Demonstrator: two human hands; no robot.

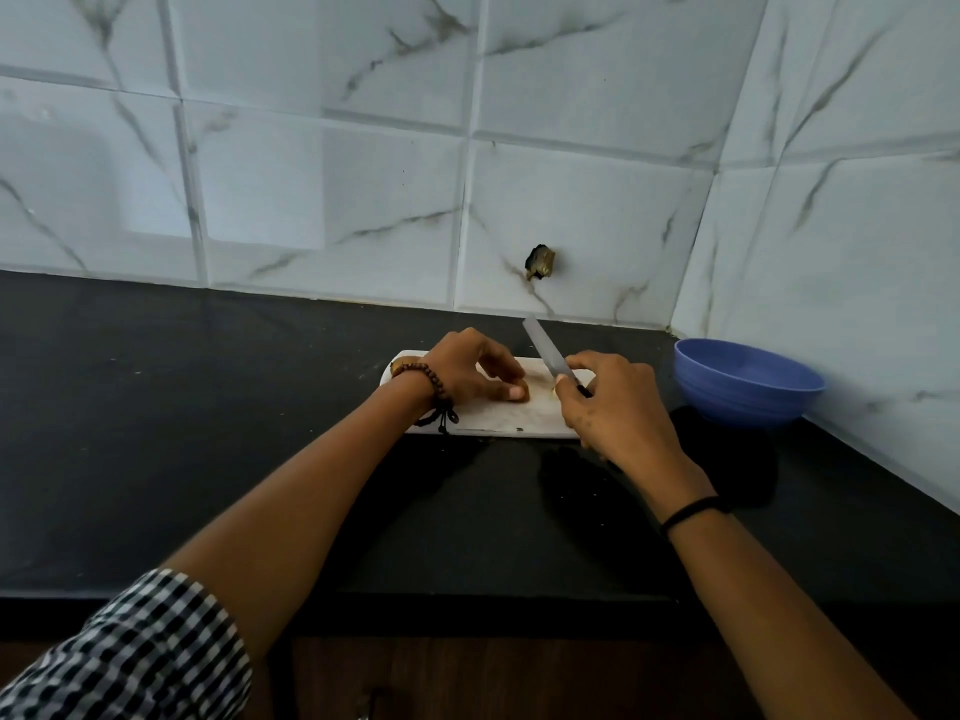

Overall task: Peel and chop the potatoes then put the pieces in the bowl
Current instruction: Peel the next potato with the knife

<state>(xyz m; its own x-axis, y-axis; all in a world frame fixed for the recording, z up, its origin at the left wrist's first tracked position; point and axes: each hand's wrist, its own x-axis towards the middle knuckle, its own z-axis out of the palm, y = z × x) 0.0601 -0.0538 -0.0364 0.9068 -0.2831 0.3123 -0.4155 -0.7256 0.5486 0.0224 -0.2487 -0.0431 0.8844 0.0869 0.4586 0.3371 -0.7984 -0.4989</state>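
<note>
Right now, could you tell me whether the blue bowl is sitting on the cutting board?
No, the blue bowl stands on the dark counter, right of the cutting board and apart from it.

Black counter [208,433] runs into a corner, white marble-look tiles [311,174] with grey veins on both walls. There's a dark ragged spot [541,262] low on the back wall, can't tell if it's a hole or something stuck on. Dark wood cabinet [467,678] shows under the counter edge.
</note>
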